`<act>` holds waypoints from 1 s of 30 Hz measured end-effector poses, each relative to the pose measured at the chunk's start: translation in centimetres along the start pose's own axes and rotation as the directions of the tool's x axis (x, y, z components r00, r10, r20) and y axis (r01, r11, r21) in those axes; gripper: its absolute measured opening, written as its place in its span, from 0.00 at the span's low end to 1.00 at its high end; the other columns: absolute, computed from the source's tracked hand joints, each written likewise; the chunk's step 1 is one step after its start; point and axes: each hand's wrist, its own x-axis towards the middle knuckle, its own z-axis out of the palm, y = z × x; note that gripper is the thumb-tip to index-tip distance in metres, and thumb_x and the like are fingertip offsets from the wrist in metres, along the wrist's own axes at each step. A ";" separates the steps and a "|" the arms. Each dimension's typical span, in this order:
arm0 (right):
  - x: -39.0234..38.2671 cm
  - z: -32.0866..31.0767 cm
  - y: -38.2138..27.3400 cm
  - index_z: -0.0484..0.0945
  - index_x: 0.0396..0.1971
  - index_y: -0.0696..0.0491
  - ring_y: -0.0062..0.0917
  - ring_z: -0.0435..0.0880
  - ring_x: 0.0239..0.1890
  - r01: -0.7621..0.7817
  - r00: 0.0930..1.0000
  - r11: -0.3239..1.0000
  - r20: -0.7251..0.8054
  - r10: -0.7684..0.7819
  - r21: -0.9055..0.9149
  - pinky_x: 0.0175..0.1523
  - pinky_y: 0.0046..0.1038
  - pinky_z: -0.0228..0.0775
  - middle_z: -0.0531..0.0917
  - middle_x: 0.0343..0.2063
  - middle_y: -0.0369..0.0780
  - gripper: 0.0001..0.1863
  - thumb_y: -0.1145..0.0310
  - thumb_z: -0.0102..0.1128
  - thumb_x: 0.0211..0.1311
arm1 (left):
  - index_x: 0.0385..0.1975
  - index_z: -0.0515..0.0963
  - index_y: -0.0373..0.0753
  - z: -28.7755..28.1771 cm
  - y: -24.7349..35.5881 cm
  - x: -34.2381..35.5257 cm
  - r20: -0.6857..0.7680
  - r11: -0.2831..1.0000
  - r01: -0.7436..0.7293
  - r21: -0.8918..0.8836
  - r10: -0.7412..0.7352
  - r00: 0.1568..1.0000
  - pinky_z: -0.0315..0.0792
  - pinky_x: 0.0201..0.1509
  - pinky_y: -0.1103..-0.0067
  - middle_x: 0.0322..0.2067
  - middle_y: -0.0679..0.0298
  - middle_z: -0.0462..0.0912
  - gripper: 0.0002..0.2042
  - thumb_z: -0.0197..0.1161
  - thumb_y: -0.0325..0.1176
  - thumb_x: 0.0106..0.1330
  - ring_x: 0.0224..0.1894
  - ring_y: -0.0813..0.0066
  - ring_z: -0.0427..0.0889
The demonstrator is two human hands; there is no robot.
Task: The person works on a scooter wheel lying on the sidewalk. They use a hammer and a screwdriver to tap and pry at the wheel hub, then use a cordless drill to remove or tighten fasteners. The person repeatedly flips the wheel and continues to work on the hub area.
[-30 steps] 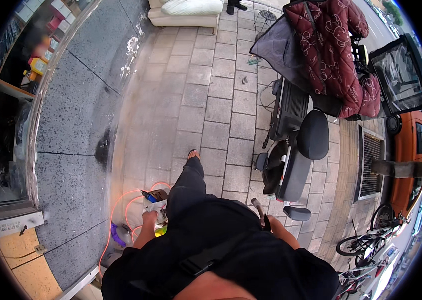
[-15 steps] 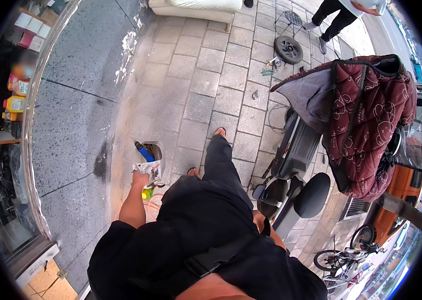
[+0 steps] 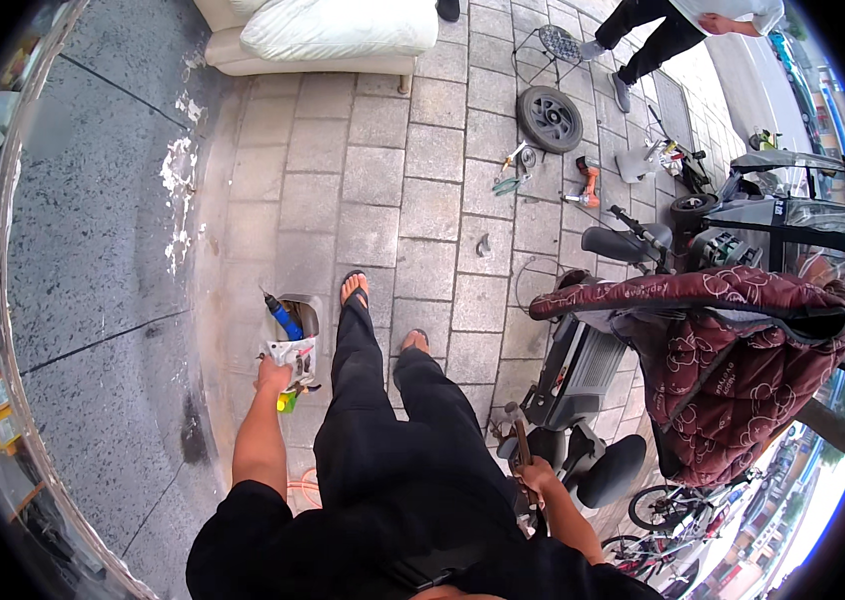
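My left hand (image 3: 275, 372) is closed on the near side of a whitish tool bin (image 3: 309, 303), carried beside my left leg. A blue tool with a thin tip (image 3: 284, 317) leans out of it, and a yellow-green item (image 3: 287, 401) shows below my hand. Other contents are too small to name. On the other side, my right hand (image 3: 539, 478) is wrapped round the brown handle of a hammer (image 3: 520, 436), its head pointing forward. The hammer is close to the seat of a parked scooter (image 3: 611, 470).
A quilted maroon cover (image 3: 733, 370) hangs over the scooter at right. Ahead on the paving lie a wheel (image 3: 550, 119), pliers (image 3: 509, 186) and an orange power drill (image 3: 589, 184). A cream sofa (image 3: 323, 45) stands far left; a person (image 3: 658, 40) stands far right beside a stool (image 3: 560, 42).
I have stepped forward, and my feet have swapped places. The left hand still carries the bin. My right hand has come into fuller view with the hammer; the drill now shows.
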 end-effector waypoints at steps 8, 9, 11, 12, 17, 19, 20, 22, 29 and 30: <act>2.1 3.2 -1.8 0.79 0.45 0.59 0.26 0.80 0.24 -0.144 0.988 0.978 -0.085 0.132 -0.154 0.30 0.33 0.73 0.83 0.28 0.39 0.18 0.65 0.70 0.60 | 0.73 0.61 0.40 2.8 6.5 16.2 0.199 0.992 -0.060 0.108 0.037 0.979 0.54 0.76 0.50 0.70 0.54 0.71 0.36 0.63 0.44 0.67 0.73 0.56 0.69; -0.2 4.6 -6.5 0.79 0.45 0.59 0.26 0.80 0.24 -0.171 0.984 0.977 -0.074 0.163 -0.129 0.30 0.33 0.73 0.83 0.27 0.39 0.18 0.65 0.70 0.60 | 0.73 0.61 0.40 2.4 6.5 18.2 0.150 0.988 -0.065 0.142 0.044 0.988 0.54 0.76 0.50 0.70 0.54 0.72 0.35 0.63 0.44 0.67 0.73 0.56 0.70; -3.4 5.8 -12.3 0.79 0.45 0.59 0.26 0.81 0.24 -0.218 0.975 0.966 -0.064 0.211 -0.141 0.31 0.32 0.74 0.83 0.27 0.40 0.18 0.64 0.70 0.60 | 0.73 0.61 0.40 3.1 6.9 19.7 0.096 0.978 -0.071 0.198 0.053 0.994 0.54 0.75 0.49 0.69 0.53 0.73 0.35 0.62 0.44 0.68 0.72 0.56 0.70; -4.1 5.9 -14.2 0.78 0.45 0.59 0.26 0.81 0.24 -0.218 0.975 0.962 -0.070 0.209 -0.166 0.31 0.32 0.74 0.83 0.27 0.40 0.19 0.63 0.70 0.60 | 0.70 0.63 0.39 2.5 9.2 19.1 0.093 0.977 -0.061 0.204 0.043 0.995 0.54 0.75 0.47 0.69 0.53 0.72 0.31 0.61 0.44 0.70 0.72 0.56 0.70; -3.2 6.6 -12.2 0.77 0.43 0.59 0.26 0.83 0.26 -0.183 0.983 0.971 -0.025 0.181 -0.156 0.31 0.33 0.77 0.82 0.26 0.41 0.20 0.62 0.72 0.58 | 0.65 0.66 0.39 -1.2 10.1 19.7 0.157 0.976 -0.035 0.216 0.001 0.988 0.58 0.72 0.46 0.67 0.53 0.73 0.27 0.62 0.41 0.69 0.68 0.53 0.74; -4.1 7.4 -13.7 0.77 0.42 0.59 0.27 0.83 0.25 -0.203 0.979 0.970 -0.026 0.202 -0.132 0.31 0.34 0.77 0.82 0.26 0.41 0.19 0.63 0.71 0.58 | 0.65 0.66 0.39 -1.0 6.5 20.8 0.094 0.979 -0.135 0.151 0.122 0.988 0.60 0.71 0.46 0.64 0.52 0.77 0.29 0.65 0.41 0.67 0.65 0.52 0.78; -4.5 7.3 -15.3 0.77 0.42 0.59 0.28 0.83 0.25 -0.198 0.980 0.973 -0.045 0.194 -0.120 0.31 0.35 0.77 0.82 0.26 0.41 0.19 0.63 0.71 0.57 | 0.65 0.66 0.38 -1.4 7.9 19.4 0.065 0.982 -0.109 0.156 0.100 0.993 0.62 0.70 0.47 0.61 0.50 0.79 0.30 0.66 0.41 0.66 0.63 0.51 0.79; -5.3 7.1 -16.9 0.78 0.38 0.60 0.29 0.84 0.24 -0.176 0.984 0.976 -0.052 0.171 -0.125 0.31 0.35 0.78 0.84 0.27 0.42 0.17 0.63 0.71 0.57 | 0.61 0.69 0.36 -2.7 8.0 16.5 0.068 0.993 -0.093 0.076 0.088 0.994 0.66 0.68 0.51 0.56 0.47 0.82 0.29 0.68 0.41 0.63 0.61 0.49 0.80; -6.8 6.7 -20.2 0.83 0.53 0.59 0.42 0.87 0.52 -0.092 0.996 0.994 -0.026 0.090 -0.052 0.57 0.38 0.78 0.87 0.48 0.52 0.33 0.51 0.73 0.50 | 0.51 0.81 0.29 -9.0 20.1 12.6 0.197 0.939 -0.340 0.042 0.326 0.925 0.76 0.60 0.66 0.49 0.44 0.86 0.22 0.68 0.38 0.61 0.54 0.49 0.85; -6.3 6.2 -20.5 0.84 0.52 0.59 0.42 0.88 0.51 -0.071 0.997 0.997 0.004 0.071 -0.021 0.56 0.38 0.78 0.87 0.48 0.52 0.33 0.51 0.73 0.50 | 0.50 0.82 0.29 -9.9 22.6 11.1 0.168 0.937 -0.345 -0.054 0.349 0.922 0.77 0.60 0.67 0.48 0.44 0.86 0.21 0.68 0.37 0.62 0.53 0.52 0.86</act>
